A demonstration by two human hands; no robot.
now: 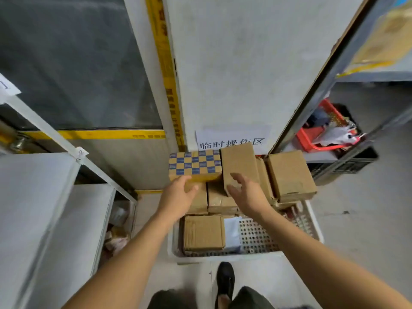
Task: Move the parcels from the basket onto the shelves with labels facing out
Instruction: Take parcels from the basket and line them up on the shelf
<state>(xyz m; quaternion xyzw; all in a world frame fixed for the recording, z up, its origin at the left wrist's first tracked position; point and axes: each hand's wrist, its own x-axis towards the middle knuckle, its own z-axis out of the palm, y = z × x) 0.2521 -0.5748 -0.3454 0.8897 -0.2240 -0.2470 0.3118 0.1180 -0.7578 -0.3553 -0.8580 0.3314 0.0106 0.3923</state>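
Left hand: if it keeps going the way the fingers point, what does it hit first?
Probably the blue-and-yellow checkered box: the left hand points at its near lower edge, fingertips apparently almost there, though depth is unclear.

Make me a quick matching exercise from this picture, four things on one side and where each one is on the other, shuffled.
Things:
1. checkered box
2. red tray
3. black shoe
4. flat brown box

Places:
A. on the floor at the bottom of the view
B. lying in the near part of the white basket
C. on the right-hand shelf
D. at the far left of the parcel pile, just beyond the left hand

Pairs: 1-D, 2-C, 3-A, 4-B
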